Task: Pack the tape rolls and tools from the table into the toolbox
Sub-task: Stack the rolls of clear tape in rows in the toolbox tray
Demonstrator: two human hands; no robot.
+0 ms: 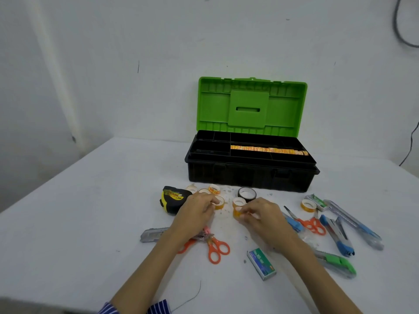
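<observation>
The black toolbox [249,175] stands open at the table's back with its green lid [251,103] upright; a row of orange tape rolls [267,150] lies in its tray. My left hand [195,211] pinches a small orange tape roll [220,203]. My right hand [263,214] pinches another small orange roll [238,213], with one more roll [239,202] touching it behind. Several small rolls [213,189] and a black tape roll [247,194] lie in front of the toolbox. A black-and-yellow tape measure [172,198] sits left of my left hand.
Orange scissors [215,248] and a grey utility knife [152,234] lie under my left forearm. A staple box [261,264] lies near the front. To the right are more scissors [313,225], blue cutters [340,236], a green cutter [337,262] and a lone orange roll [308,205].
</observation>
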